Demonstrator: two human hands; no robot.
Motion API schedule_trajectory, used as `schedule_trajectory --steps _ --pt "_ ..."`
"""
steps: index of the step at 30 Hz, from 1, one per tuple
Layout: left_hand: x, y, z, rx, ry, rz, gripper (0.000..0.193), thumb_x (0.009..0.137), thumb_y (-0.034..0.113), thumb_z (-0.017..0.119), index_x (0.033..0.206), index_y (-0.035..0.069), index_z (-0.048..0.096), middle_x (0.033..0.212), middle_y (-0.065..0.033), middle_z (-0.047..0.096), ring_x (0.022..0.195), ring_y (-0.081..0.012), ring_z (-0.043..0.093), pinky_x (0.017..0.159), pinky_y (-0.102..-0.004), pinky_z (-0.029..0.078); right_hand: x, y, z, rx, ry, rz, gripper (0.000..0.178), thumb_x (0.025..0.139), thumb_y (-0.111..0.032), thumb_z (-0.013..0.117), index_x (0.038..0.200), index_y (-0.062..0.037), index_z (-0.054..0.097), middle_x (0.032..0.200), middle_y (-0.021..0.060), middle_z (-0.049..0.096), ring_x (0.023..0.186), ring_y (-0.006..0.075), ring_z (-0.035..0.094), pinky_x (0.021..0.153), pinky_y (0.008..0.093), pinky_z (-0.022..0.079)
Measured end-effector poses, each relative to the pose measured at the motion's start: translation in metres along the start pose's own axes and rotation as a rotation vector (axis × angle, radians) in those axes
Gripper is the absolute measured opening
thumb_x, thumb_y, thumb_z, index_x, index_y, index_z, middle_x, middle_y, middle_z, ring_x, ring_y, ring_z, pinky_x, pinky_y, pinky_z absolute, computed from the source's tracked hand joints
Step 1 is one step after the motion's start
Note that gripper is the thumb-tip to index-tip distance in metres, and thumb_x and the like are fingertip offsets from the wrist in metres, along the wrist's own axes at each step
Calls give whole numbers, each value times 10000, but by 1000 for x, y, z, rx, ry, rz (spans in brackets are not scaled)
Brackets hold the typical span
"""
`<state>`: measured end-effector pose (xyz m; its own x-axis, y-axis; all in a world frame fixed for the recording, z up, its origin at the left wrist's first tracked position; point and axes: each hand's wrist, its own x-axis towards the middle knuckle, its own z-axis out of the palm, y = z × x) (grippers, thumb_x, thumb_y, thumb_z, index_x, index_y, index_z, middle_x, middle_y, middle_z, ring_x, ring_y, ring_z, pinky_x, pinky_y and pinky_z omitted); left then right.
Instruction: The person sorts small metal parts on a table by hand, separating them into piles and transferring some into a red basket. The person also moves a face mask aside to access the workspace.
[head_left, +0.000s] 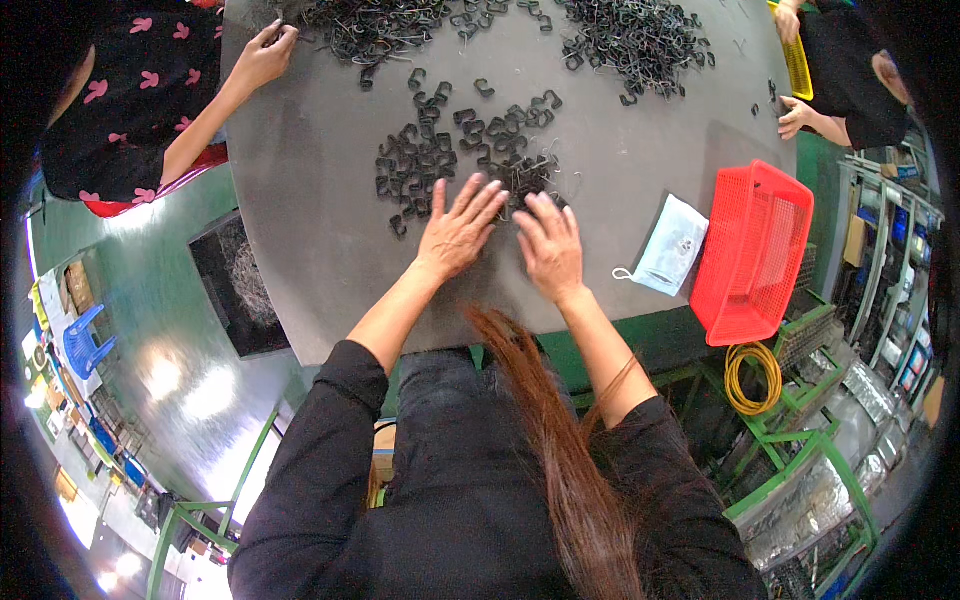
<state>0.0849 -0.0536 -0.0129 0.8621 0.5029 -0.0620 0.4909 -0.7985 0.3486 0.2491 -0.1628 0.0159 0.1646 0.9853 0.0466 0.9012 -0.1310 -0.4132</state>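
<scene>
A loose pile of small black hook-shaped parts [408, 165], some with thin wires sticking out, lies on the grey table [310, 210] in front of me. My left hand [460, 228] rests at the near edge of this pile, fingers spread and stretched toward the parts. Just to its right, my right hand [550, 245] reaches the pile's right side, its fingers also apart. Neither hand shows anything gripped. Whatever lies under the fingertips is hidden.
Larger heaps of the same parts [640, 45] lie at the far side. A blue pouch [672, 245] and a red plastic basket [757, 255] stand at the right edge. One co-worker's hand [265, 55] is at far left; another's hand [797, 117] at far right, near a yellow basket [797, 60].
</scene>
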Motion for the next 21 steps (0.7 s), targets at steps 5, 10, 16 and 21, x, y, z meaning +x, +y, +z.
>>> schedule_trajectory --steps 5,10,16,21 --pt "-47 -9 -10 4 30 -165 561 894 214 516 1417 115 339 1501 -54 266 1435 -241 115 1111 -598 30 33 15 2 14 135 259 466 854 -196 591 1299 -122 473 1411 88 399 1329 270 351 1063 499 295" --pt "-22 -1 -10 -85 100 -119 548 890 175 508 1411 126 346 1493 -68 279 1431 -262 128 1123 -562 67 17 -17 19 -44 -60 -94 449 839 -214 612 1269 -130 513 1416 64 410 1349 231 334 1083 515 259" --pt "-7 8 -4 -15 21 -25 543 915 235 495 1426 139 337 1498 -31 282 1426 -240 149 1133 -521 112 20 9 0 39 116 44 266 832 -119 602 1097 -111 585 1276 65 521 1261 237 442 997 473 364" --pt "-61 7 6 15 -48 -10 587 904 271 524 1434 117 322 1508 -30 267 1430 -232 141 1137 -517 106 73 59 -5 -183 34 -47 395 911 -153 480 1305 -127 485 1409 23 427 1329 228 365 1071 474 301"
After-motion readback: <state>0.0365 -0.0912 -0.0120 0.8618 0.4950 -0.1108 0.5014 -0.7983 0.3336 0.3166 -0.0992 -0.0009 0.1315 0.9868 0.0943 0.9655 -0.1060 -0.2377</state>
